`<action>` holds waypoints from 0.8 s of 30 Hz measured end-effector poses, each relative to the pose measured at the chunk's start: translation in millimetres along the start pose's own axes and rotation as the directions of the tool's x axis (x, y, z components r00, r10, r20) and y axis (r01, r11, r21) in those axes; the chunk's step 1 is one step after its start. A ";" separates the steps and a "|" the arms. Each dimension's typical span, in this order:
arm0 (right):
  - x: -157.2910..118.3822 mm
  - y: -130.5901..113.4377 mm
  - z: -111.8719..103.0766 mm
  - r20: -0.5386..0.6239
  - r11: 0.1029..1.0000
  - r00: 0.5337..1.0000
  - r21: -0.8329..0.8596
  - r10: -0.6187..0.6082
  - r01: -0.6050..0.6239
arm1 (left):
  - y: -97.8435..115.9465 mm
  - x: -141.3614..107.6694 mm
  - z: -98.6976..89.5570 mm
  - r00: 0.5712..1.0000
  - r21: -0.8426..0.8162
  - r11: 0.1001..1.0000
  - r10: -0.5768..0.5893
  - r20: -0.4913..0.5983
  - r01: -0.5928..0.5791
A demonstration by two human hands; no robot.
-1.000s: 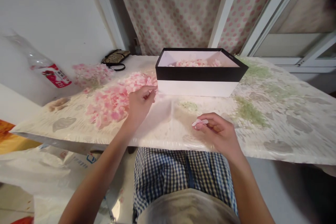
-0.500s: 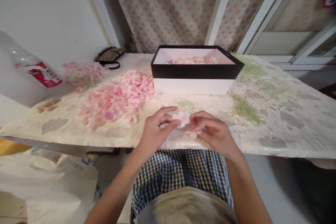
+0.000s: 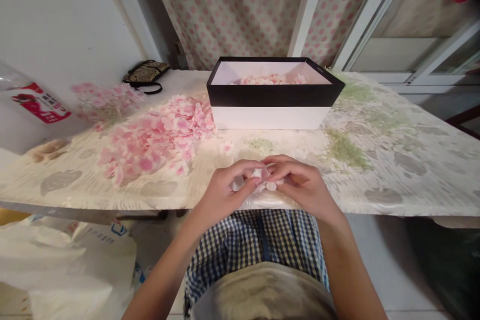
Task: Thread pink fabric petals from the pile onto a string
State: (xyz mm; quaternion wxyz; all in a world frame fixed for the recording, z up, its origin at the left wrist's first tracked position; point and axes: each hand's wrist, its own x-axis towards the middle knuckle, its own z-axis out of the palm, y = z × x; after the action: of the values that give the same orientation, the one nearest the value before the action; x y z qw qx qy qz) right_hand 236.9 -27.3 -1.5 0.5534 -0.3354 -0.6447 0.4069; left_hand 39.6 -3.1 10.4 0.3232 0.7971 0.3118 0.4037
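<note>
Your left hand [image 3: 225,192] and right hand [image 3: 303,185] come together just above the near edge of the counter [image 3: 393,185], both narrowed, fingers curled around a small bunch of pale petals [image 3: 258,180] (their material is hard to tell, and your fingers hide most of them). One loose pink petal [image 3: 226,147] lies alone on the counter, just in front of the black-and-white box [image 3: 275,117], which holds more petals [image 3: 272,80]. A large pink petal pile [image 3: 157,137] spreads left of the box, touching neither hand, and a patterned purse [image 3: 146,72] sits well beyond it at the far left
</note>
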 end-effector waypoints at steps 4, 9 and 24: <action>-0.1 0.8 -0.6 -0.010 0.999 0.999 0.003 0.047 -0.047 | 0.0 -0.9 -0.4 1.000 -0.006 1.000 0.014 0.025 -0.014; -0.5 0.9 -0.6 -0.001 0.999 0.999 0.015 0.041 -0.041 | 0.9 -0.7 0.1 0.998 -0.010 1.000 -0.007 0.060 0.007; -0.8 -2.2 3.1 -0.035 0.996 0.999 -0.085 0.006 -0.009 | -0.9 9.4 3.3 0.992 0.093 0.994 0.048 0.114 -0.059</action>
State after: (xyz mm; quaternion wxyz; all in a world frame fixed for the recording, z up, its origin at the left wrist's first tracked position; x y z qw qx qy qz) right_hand 234.0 -29.5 -0.1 0.5485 -0.3680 -0.6503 0.3752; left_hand 46.7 3.6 12.3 0.2902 0.8412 0.2908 0.3516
